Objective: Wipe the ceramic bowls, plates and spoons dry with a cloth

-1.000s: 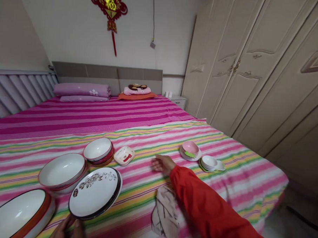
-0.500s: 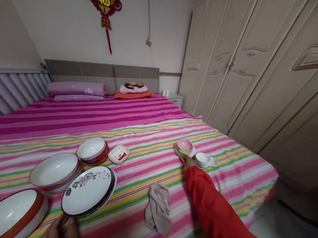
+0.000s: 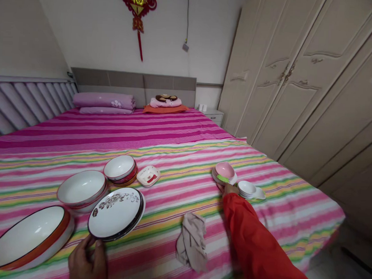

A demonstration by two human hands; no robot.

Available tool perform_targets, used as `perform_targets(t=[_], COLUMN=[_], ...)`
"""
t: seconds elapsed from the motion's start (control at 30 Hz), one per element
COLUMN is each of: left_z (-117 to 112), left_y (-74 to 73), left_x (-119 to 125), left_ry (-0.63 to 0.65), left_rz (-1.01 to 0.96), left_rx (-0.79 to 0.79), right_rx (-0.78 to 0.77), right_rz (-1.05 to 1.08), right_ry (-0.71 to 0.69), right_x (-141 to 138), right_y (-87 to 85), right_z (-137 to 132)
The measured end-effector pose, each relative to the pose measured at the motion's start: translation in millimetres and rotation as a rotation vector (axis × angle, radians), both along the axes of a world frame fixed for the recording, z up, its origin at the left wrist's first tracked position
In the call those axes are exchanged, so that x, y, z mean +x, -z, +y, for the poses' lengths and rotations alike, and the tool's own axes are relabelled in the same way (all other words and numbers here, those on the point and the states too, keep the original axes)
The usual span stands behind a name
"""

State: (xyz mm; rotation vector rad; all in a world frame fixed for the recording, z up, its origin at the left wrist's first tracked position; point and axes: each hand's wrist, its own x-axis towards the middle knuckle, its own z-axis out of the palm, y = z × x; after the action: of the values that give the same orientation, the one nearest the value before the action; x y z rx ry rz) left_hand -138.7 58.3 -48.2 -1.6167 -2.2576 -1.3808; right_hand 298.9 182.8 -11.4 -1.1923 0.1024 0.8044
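My left hand [image 3: 88, 259] is low at the left, fingers bent and thumb apart, with a fingertip at the near rim of a stack of dark-rimmed, flower-patterned plates [image 3: 117, 214]. My right hand [image 3: 230, 189], in a red sleeve, is at the near edge of some small white plates [image 3: 214, 176]; its fingers reach under their rim and are partly hidden. On these plates sit a pink bowl [image 3: 224, 170] and a small green piece [image 3: 223, 179]. Just right of that hand are stacked small white bowls [image 3: 247, 188] and a white spoon-like piece [image 3: 260, 193].
Large white bowls [image 3: 82, 187], smaller bowls [image 3: 120, 166], an orange-sided oval dish [image 3: 27, 235] and a small square dish [image 3: 148, 175] stand at the left. A crumpled beige cloth [image 3: 192, 240] lies between my hands on the striped bedspread [image 3: 178, 172]. Wardrobes [image 3: 278, 77] line the right.
The whole view has shifted, so things appear further right and slightly higher. More of my left hand shows beside the plates. My right hand stays at the pink bowl's stack.
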Motion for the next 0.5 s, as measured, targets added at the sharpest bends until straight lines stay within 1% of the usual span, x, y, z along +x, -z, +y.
perform_targets(t=[0.1, 0.17, 0.3, 0.5], left_z=[-0.3, 0.3, 2.3, 1.0], left_y=[1.1, 2.3, 3.5, -1.1], left_x=[-1.5, -2.5, -2.9, -1.5], left_ry=[0.000, 0.004, 0.011, 0.003], left_rz=[0.003, 0.007, 0.005, 0.005], left_rx=[-0.010, -0.004, 0.000, -0.024], right_rx=[-0.052, -0.064, -0.067, -0.055], right_rz=[-0.021, -0.030, -0.034, -0.018], right_ry=[0.083, 0.097, 0.074, 0.042], right_x=[-1.5, -3.3, -6.6, -6.9], right_y=[-2.1, -3.9, -6.2, -3.7], right_z=[-1.7, -2.5, -2.6, 1.2])
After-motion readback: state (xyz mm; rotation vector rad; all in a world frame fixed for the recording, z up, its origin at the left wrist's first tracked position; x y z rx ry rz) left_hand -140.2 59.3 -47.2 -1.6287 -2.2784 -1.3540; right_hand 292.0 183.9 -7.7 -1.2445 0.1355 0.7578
